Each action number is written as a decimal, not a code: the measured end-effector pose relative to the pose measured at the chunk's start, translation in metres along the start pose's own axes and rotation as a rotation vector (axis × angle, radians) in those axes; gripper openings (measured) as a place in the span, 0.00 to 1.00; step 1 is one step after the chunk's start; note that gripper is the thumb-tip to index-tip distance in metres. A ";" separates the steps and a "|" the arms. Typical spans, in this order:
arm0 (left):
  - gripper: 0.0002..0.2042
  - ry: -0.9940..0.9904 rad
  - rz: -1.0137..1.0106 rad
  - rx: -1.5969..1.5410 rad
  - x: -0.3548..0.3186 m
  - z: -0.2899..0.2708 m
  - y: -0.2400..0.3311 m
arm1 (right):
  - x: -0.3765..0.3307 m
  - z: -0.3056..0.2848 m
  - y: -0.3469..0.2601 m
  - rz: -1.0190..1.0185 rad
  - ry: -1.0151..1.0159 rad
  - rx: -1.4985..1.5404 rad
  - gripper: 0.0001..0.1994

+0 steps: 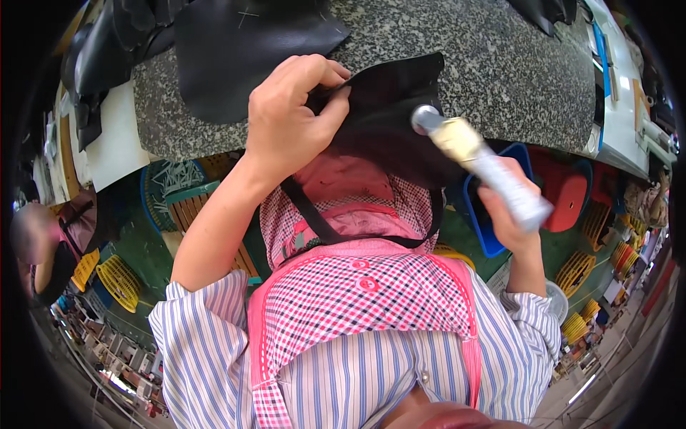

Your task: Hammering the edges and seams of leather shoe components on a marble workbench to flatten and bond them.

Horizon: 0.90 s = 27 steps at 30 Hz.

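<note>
My left hand (pixel 293 118) pinches the left edge of a black leather-like piece (pixel 396 100) between thumb and fingers. That piece lies partly on the speckled stone slab (pixel 493 64) and hangs over its near edge. My right hand (pixel 511 207) grips a hammer (pixel 493 171) with a round metal head and a pale, yellowish wrapped handle, blurred by motion. The hammer head is over the right part of the black piece; I cannot tell whether it touches. Beyond my left hand, a second black piece (pixel 229 64) with a small light cross mark lies flat on the slab.
More black pieces (pixel 118 46) are heaped at the far left. Below the slab stand a blue bin (pixel 489 232), a red stool (pixel 561 189), a slatted wooden stool (pixel 193 211) and a basket of pale strips (pixel 171 179). Another person (pixel 64 243) is at the left.
</note>
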<state>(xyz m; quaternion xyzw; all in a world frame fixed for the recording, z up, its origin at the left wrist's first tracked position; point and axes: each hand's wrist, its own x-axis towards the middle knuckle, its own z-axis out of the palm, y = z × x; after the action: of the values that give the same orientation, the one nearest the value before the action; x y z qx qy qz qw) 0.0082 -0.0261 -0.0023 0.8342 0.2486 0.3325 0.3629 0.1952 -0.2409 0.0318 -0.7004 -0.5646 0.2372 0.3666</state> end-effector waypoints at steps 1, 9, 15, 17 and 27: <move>0.08 -0.026 0.055 0.037 0.003 -0.003 0.000 | 0.006 0.000 -0.011 0.129 -0.064 -0.036 0.14; 0.18 -0.198 0.447 0.512 0.006 0.001 0.030 | -0.001 0.012 -0.009 0.049 -0.099 -0.238 0.13; 0.11 -0.018 0.532 0.570 -0.024 0.019 0.024 | -0.012 0.024 -0.010 0.102 -0.073 -0.147 0.13; 0.11 -0.007 0.496 0.484 -0.023 0.020 0.022 | -0.012 0.024 -0.011 0.133 -0.076 -0.151 0.13; 0.19 0.014 0.014 0.155 -0.009 0.018 0.020 | -0.012 0.027 -0.012 0.170 -0.081 -0.112 0.12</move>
<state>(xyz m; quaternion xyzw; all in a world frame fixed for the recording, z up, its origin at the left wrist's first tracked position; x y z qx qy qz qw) 0.0192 -0.0526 0.0003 0.8592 0.2704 0.3207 0.2930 0.1649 -0.2443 0.0238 -0.7551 -0.5298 0.2637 0.2821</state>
